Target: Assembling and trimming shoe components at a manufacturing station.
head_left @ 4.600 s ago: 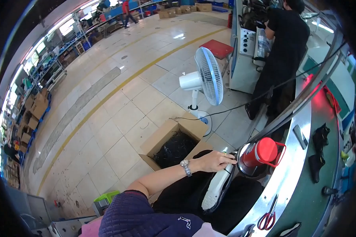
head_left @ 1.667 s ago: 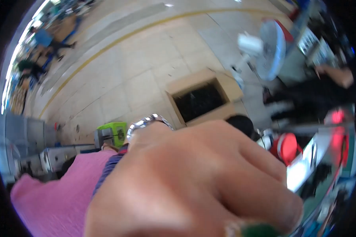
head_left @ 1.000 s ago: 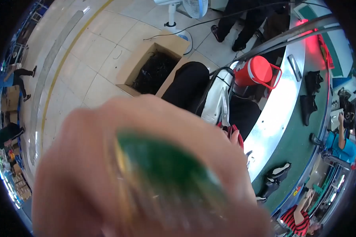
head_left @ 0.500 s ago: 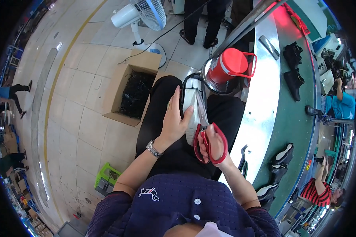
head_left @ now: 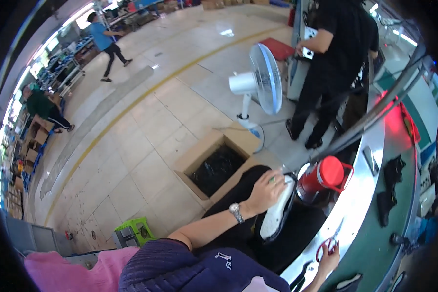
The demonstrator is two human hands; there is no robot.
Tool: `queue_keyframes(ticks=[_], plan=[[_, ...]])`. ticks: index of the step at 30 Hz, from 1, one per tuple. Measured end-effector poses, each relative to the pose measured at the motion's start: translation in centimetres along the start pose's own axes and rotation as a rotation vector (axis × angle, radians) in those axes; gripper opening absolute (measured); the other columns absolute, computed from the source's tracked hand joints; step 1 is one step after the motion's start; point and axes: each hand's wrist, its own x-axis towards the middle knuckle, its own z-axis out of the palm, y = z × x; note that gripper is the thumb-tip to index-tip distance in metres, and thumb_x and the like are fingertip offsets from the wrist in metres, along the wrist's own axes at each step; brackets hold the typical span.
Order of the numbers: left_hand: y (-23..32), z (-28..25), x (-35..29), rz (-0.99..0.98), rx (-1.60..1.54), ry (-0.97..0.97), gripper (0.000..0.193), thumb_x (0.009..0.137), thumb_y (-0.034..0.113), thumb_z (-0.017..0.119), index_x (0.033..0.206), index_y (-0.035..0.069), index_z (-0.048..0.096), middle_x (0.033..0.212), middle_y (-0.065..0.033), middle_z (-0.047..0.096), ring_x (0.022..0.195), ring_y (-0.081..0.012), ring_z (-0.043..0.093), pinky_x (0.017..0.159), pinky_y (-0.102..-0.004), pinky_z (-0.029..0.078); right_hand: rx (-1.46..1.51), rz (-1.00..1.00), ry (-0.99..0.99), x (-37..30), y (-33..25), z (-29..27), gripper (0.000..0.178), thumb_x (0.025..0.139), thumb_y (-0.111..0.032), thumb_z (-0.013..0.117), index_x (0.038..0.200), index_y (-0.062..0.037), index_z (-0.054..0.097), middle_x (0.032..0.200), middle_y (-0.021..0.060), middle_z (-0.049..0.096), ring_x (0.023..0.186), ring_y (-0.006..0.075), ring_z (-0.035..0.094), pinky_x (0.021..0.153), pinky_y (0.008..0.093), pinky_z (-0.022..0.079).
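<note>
Across my lap lies a shoe with a white bottom face and a black edge. My left hand is closed over its far end, fingers bent onto the white part. Out to the right, my right hand holds red-handled scissors by the loops, over the metal strip of the bench. The scissor blades point away from me and look slightly apart. Part of the shoe's far end is covered by my left fingers.
A red jug stands just beyond the shoe. On the bench lie a phone-like object and black shoes. A carton of black scraps, a fan and a green stool are leftward. A person in black stands ahead.
My right hand has carried the scissors away from the shoe, rightward to the bench. My left hand has gone from lying flat along the shoe to gripping its far end. The view has swung left.
</note>
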Motion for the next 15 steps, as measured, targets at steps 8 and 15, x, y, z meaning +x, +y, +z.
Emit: queue_keyframes(ticks=[8,15], plan=[[2.9,-10.8,6.3,-0.022,-0.068,0.321,0.016,0.076,0.003,0.073,0.092,0.005,0.071,0.100,-0.0085,0.064,0.091,-0.0249,0.062,0.078,-0.0332,0.051,-0.308,0.037,0.106,7.0,10.9,3.5,0.049,0.081,-0.012,0.071,0.127,-0.0029,0.056,0.118,0.0186,0.058,0.097,0.0340,0.062,0.085,0.0415,0.048],[-12.8,-7.6,-1.9,-0.533,0.104,0.148,0.042,0.080,0.008,0.068,0.120,-0.001,0.059,0.119,-0.0180,0.054,0.106,-0.0335,0.055,0.090,-0.0417,0.045,0.394,-0.315,0.212,1.4,2.9,-0.7,0.033,0.091,-0.030,0.064,0.106,-0.0006,0.067,0.093,0.0188,0.067,0.082,0.0343,0.063,0.074,0.0403,0.050]])
